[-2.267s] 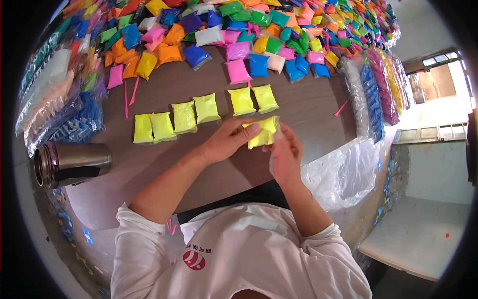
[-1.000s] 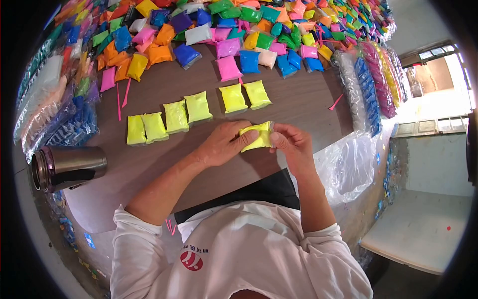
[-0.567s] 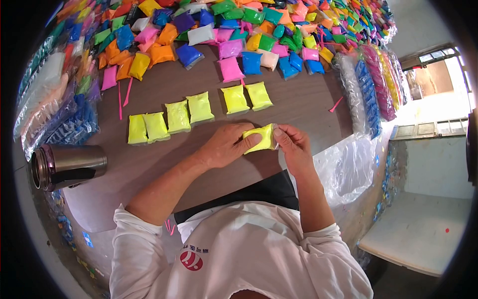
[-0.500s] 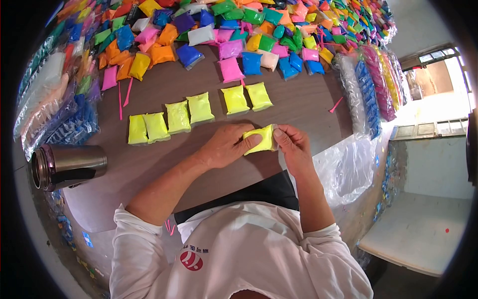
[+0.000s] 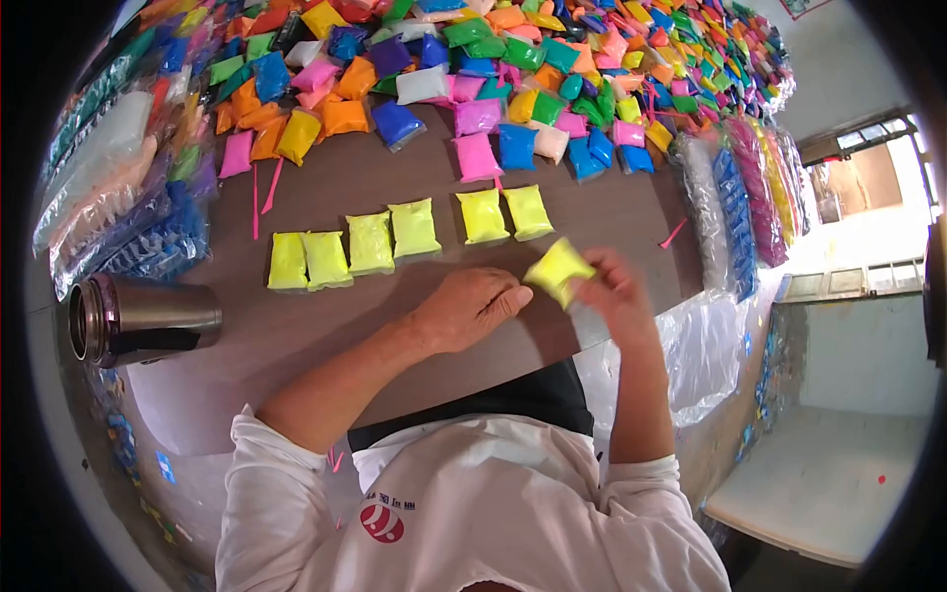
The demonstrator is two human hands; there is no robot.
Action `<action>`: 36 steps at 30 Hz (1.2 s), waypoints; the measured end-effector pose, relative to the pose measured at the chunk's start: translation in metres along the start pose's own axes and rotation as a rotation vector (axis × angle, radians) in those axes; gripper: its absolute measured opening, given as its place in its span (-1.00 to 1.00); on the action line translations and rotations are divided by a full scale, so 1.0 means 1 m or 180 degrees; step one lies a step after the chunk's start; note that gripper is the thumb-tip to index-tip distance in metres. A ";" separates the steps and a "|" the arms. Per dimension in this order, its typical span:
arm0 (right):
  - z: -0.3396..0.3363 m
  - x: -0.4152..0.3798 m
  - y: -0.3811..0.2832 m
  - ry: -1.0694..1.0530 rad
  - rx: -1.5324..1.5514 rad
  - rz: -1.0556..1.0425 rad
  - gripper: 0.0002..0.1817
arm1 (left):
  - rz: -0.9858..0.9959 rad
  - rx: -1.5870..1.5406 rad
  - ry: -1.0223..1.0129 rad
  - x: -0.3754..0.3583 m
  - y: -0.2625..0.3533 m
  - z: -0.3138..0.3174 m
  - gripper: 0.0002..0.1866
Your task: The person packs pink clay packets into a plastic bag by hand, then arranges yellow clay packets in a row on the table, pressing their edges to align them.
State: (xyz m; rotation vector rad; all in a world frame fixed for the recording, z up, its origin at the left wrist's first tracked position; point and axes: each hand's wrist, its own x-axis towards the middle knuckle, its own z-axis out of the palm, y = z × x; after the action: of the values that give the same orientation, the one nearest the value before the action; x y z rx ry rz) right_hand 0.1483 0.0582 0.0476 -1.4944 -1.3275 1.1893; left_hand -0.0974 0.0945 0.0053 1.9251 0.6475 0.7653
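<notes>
A yellow packet (image 5: 558, 268), blurred by motion, hangs above the brown table (image 5: 296, 365) in my right hand (image 5: 619, 296), whose fingers pinch its right end. My left hand (image 5: 472, 310) is just left of that packet, fingers curled in, with nothing visible in it. Beyond my hands several yellow packets lie in a row: a pair at the left (image 5: 308, 260), a pair in the middle (image 5: 393, 235) and a pair at the right (image 5: 503, 214).
A heap of coloured packets (image 5: 493, 59) covers the far side. Bagged bundles stand left (image 5: 109, 178) and right (image 5: 735, 207). A steel flask (image 5: 163, 321) lies at the left. Pink sticks (image 5: 268, 187) lie near the heap.
My right hand has moved right with the yellow packet, out of my left hand's hold. The left hand has closed up. The whole view has shifted slightly.
</notes>
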 end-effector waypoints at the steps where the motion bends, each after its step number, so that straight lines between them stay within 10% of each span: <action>1: -0.005 0.011 -0.001 0.0241 0.0157 -0.0027 -0.70 | 0.0043 0.0036 0.0016 0.000 0.000 0.000 -0.54; 30: 0.028 0.067 0.015 0.1395 -0.2274 -0.0930 -0.74 | 0.0274 0.0548 0.0115 -0.003 -0.001 0.009 -0.65; 36: 0.056 0.078 -0.017 0.0796 -0.2754 -0.2254 -0.63 | 0.0322 0.0587 0.0203 -0.004 -0.002 0.012 -0.67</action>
State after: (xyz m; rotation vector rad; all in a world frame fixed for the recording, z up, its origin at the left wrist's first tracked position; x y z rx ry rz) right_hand 0.0910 0.1360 0.0397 -1.4202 -2.0673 -0.0596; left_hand -0.0917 0.0860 -0.0021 2.1217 0.6838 0.8587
